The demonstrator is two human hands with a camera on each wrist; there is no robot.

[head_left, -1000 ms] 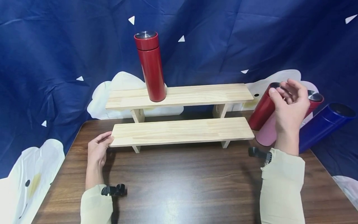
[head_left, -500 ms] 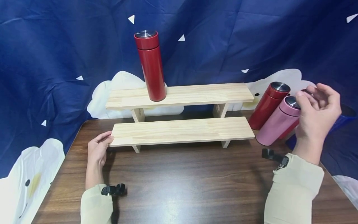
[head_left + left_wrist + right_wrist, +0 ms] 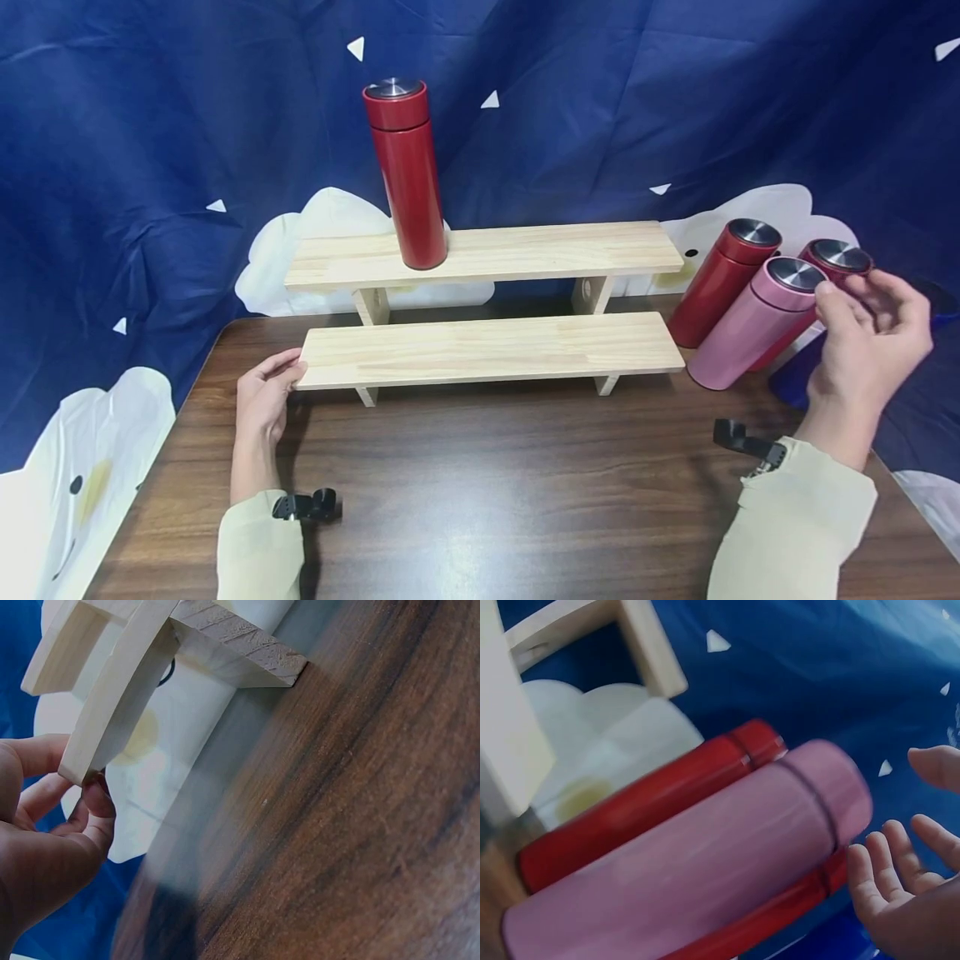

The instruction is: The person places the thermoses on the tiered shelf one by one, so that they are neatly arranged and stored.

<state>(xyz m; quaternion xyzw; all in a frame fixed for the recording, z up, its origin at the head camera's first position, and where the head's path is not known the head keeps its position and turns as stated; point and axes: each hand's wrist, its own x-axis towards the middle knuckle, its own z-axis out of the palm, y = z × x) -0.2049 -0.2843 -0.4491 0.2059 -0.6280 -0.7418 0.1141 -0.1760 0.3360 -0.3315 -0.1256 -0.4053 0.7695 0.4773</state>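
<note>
My left hand grips the left end of the lower board of a two-step wooden shelf. In the left wrist view its thumb and fingers take that board end from both sides. At the right, my right hand holds nothing, its fingers loosely bent beside the lid of a pink thermos flask. Seen from the right wrist, the open palm faces the pink flask. Two red thermos flasks stand against the pink one. A blue flask is mostly hidden behind my right hand.
Another red thermos flask stands upright on the upper board, left of its middle. The shelf rests on a brown wood-grain table. A dark blue cloth with white shapes hangs behind.
My right hand has moved right and then a little down, from in front of the red and pink flasks to beside the pink lid. My left hand stays on the board.
</note>
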